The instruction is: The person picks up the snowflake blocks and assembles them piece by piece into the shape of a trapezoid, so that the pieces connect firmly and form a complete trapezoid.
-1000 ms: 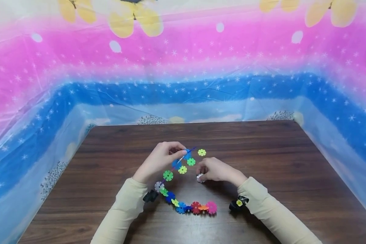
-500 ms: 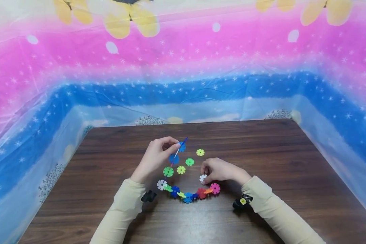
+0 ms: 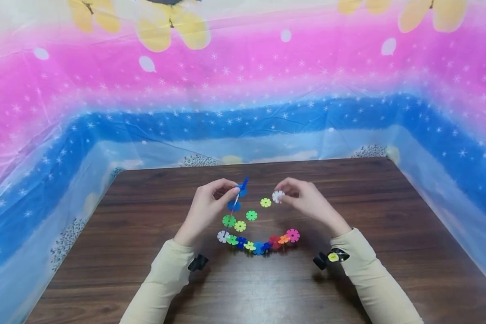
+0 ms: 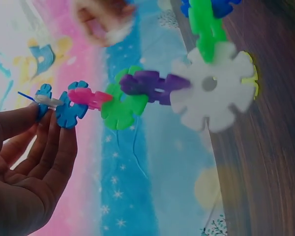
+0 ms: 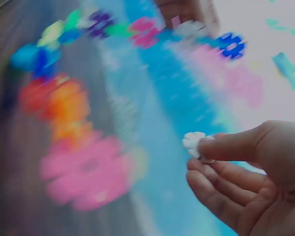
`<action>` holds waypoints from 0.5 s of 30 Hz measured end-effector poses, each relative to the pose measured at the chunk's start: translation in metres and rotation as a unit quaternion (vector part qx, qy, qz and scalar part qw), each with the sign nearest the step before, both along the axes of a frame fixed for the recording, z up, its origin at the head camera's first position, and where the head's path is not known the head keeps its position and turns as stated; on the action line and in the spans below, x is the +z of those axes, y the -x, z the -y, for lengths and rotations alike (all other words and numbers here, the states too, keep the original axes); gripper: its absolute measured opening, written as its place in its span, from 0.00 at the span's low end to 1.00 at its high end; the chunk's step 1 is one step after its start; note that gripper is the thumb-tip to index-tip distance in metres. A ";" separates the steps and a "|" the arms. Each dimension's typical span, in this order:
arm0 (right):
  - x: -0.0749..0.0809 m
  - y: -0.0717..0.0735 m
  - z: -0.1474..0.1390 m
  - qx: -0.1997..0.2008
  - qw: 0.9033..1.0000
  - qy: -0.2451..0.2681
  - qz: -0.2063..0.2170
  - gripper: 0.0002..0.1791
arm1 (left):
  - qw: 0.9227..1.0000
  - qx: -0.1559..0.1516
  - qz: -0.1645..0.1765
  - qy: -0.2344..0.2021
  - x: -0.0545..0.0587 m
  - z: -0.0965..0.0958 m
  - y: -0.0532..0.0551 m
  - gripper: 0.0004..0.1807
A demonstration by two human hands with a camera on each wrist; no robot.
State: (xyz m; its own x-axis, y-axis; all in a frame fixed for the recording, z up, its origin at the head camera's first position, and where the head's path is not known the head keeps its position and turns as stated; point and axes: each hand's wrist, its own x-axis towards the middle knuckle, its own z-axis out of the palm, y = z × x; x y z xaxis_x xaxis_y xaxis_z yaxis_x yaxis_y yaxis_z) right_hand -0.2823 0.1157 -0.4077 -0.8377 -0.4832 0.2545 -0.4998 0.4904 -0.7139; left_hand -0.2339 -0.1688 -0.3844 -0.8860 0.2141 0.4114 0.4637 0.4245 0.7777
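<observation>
My left hand (image 3: pixel 206 204) pinches the upper end of a chain of interlocking flower-shaped plastic discs (image 3: pixel 241 243) by a blue disc (image 4: pixel 71 105). From there the chain hangs down and curves right to a pink disc (image 3: pixel 293 235). Whether its low part touches the table cannot be told. A dark blue disc (image 3: pixel 245 182) sticks up edge-on at the held end. Between thumb and fingertips, my right hand (image 3: pixel 312 202) holds a single white disc (image 3: pixel 277 196) in the air, apart from the chain. The right wrist view is blurred, but shows this white disc (image 5: pixel 194 142) in the pinch.
Three loose discs lie on the brown wooden table (image 3: pixel 146 202): a yellow one (image 3: pixel 265 202), a green one (image 3: pixel 251 215) and a yellow-green one (image 3: pixel 240 226). A printed pink and blue cloth (image 3: pixel 235 121) surrounds the table's back and sides.
My right hand has raised the white disc from near the table, up towards the chain's held end. My left hand has lifted slightly left, and the chain's low part has swung up and away from me.
</observation>
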 end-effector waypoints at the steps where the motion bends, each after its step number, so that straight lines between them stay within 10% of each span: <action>1: 0.009 -0.004 0.000 -0.008 1.000 0.016 -0.018 0.12 | 1.000 -0.003 -0.008 0.000 0.001 -0.001 -0.001 0.10; 8: 0.052 -0.039 0.003 -0.022 0.989 0.113 -0.095 0.14 | 0.997 -0.042 -0.065 0.014 0.005 -0.013 -0.011 0.09; 15: 0.052 -0.053 0.003 -0.010 0.986 0.123 -0.112 0.09 | 0.990 -0.060 -0.110 0.058 0.002 -0.025 -0.019 0.09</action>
State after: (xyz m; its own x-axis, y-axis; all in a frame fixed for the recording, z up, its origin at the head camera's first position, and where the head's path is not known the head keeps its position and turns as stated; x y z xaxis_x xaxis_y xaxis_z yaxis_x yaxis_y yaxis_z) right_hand -0.2288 0.1125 -0.3556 -0.7560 -0.3678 0.5414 -0.6503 0.3282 -0.6851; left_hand -0.2148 -0.1436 -0.3823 -0.7432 0.3689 0.5582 0.6687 0.4374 0.6013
